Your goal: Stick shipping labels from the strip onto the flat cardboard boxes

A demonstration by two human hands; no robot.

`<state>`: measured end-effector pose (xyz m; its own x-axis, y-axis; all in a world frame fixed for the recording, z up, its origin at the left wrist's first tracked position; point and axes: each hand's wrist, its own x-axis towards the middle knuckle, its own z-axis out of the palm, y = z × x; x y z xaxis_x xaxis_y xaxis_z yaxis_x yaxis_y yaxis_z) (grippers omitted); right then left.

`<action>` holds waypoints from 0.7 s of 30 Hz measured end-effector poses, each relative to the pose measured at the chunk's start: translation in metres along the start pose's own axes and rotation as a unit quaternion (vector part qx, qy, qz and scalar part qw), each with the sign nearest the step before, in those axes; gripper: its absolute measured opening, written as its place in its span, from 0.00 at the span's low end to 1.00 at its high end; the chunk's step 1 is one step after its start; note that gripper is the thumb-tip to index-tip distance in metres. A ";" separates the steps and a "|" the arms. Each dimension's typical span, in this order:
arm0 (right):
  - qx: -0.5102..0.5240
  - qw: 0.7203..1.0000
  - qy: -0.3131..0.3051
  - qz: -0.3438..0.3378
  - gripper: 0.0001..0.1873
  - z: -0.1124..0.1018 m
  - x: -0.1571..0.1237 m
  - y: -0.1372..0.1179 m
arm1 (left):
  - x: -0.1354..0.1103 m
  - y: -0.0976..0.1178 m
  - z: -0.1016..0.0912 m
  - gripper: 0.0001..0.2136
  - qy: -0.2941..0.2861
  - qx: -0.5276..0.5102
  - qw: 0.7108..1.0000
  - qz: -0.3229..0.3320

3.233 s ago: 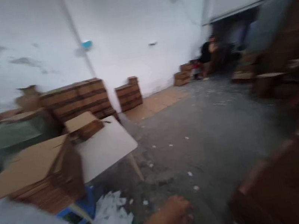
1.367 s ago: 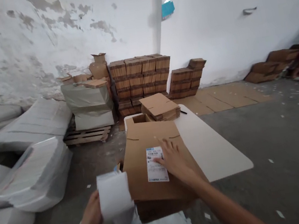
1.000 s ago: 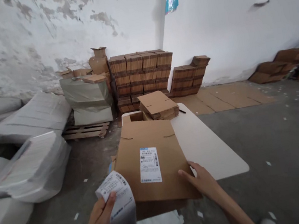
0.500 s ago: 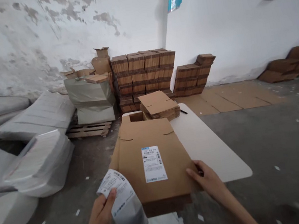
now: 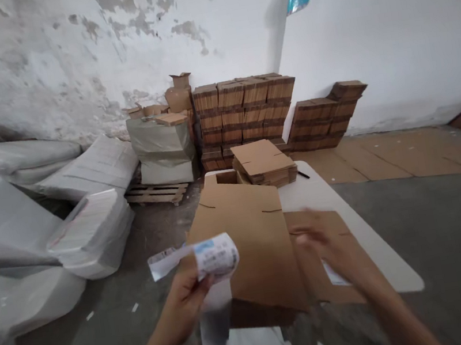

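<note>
My left hand point(image 5: 187, 299) is closed on a curled strip of printed shipping labels point(image 5: 217, 256), over the near left part of a stack of flat cardboard boxes point(image 5: 255, 244). The top box of this stack shows no label on its visible face. To its right, another flat box point(image 5: 316, 284) lies on the white table point(image 5: 386, 258), with a white label point(image 5: 335, 275) partly hidden under my right arm. My right hand point(image 5: 324, 242) is above that box, its fingers smeared by motion.
A smaller pile of flat cardboard point(image 5: 263, 158) and a black pen-like object point(image 5: 303, 175) are at the table's far end. Bundled cardboard point(image 5: 247, 111) is stacked along the wall. Plastic-wrapped bales point(image 5: 92, 235) stand at left, near a wooden pallet point(image 5: 157, 194).
The labelled top box has moved off the stack to the right side of the table, uncovering an unlabelled one. My left hand has raised the label strip over the stack. The view has turned left.
</note>
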<state>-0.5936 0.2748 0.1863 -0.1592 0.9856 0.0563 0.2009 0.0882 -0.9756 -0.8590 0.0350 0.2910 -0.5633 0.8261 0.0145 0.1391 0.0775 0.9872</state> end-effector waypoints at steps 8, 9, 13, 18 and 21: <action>-0.012 0.895 -0.276 -0.351 0.13 0.145 -0.110 -0.119 | -0.003 0.002 -0.012 0.20 -0.005 -0.177 0.964 -0.197; -0.017 0.881 -0.282 -0.379 0.13 0.147 -0.114 -0.118 | -0.001 0.003 -0.017 0.19 0.010 -0.222 0.950 -0.221; -0.049 0.863 -0.292 -0.408 0.07 0.149 -0.120 -0.125 | 0.007 0.007 -0.034 0.15 0.069 -0.297 0.917 -0.259; -0.072 0.892 -0.305 -0.324 0.22 0.159 -0.122 -0.134 | 0.005 0.010 -0.046 0.24 0.065 -0.330 0.904 -0.263; -0.040 0.885 -0.310 -0.344 0.17 0.171 -0.134 -0.129 | 0.003 0.010 -0.046 0.29 0.038 -0.366 0.896 -0.249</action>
<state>-0.7631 0.1068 0.2683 -0.7657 0.4285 0.4797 -0.0853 0.6715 -0.7361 -0.8970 0.0123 0.3082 -0.4653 0.7486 -0.4724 -0.6997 0.0159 0.7143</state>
